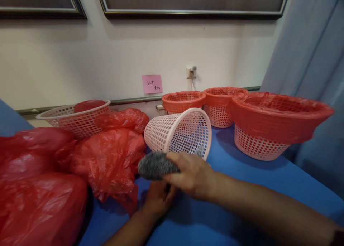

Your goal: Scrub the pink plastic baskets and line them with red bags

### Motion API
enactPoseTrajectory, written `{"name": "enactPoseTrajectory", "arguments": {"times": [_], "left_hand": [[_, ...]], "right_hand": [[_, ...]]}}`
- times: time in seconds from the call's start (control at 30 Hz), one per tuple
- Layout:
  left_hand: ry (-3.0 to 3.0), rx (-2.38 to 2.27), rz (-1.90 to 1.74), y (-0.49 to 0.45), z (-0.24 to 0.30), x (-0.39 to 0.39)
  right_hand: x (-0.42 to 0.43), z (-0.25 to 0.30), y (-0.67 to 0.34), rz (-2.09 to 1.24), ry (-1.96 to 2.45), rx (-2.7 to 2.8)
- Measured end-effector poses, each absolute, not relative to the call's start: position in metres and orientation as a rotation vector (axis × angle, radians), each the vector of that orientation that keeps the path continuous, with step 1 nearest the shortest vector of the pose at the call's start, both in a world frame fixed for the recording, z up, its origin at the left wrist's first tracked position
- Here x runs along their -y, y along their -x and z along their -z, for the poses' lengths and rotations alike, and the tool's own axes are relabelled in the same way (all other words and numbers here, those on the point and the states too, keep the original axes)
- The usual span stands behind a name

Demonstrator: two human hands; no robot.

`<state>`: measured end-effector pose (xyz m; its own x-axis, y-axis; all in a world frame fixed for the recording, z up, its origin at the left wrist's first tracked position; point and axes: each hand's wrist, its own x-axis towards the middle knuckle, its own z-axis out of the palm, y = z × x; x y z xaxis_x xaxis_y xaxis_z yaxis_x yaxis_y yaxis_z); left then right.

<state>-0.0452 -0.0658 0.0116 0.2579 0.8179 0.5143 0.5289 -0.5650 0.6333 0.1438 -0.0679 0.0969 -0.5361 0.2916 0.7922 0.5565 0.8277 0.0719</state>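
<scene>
A pale pink perforated wastebasket (158, 131) lies tipped on its side on the blue table, its round mouth towards me. In front of its mouth, my right hand (195, 174) is closed around a dark grey fuzzy cloth (156, 166), bunched up and bulging out to the left. A bit of similar grey material shows at the basket's lower rim, just beyond the knuckles. My left hand (159, 197) is lower down, under the cloth and close to the tabletop. Its fingers look curled; the cloth and right hand hide their tips and whatever they grip.
Crumpled red plastic bags (110, 160) are heaped on the left, with a wide white basket (72, 113) behind. Red-lined baskets stand at the back, and a larger red-lined basket (260, 145) at right. A pink note (152, 84) and a socket (191, 72) are on the wall.
</scene>
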Motion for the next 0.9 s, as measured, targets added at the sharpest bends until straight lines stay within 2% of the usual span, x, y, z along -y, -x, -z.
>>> {"name": "enactPoseTrajectory", "arguments": {"times": [0.2,0.3,0.4,0.6,0.9], "left_hand": [[-2.474,-1.230,-1.137,0.044,-0.022,0.069],[-2.448,-1.247,-1.154,0.043,-0.024,0.070],[-2.400,-1.277,-1.181,0.042,-0.025,0.071],[-2.295,-1.266,-1.209,0.041,-0.027,0.073],[-2.249,-1.326,-1.292,0.043,-0.030,0.069]], "right_hand": [[-0.015,-0.136,-0.206,0.198,1.102,1.569],[-0.042,-0.111,-0.245,-0.264,1.437,1.288],[-0.038,-0.065,-0.263,-0.731,1.571,1.160],[0.021,-0.009,-0.239,-1.270,1.512,1.156],[0.081,-0.015,-0.199,-1.777,1.216,1.112]]}}
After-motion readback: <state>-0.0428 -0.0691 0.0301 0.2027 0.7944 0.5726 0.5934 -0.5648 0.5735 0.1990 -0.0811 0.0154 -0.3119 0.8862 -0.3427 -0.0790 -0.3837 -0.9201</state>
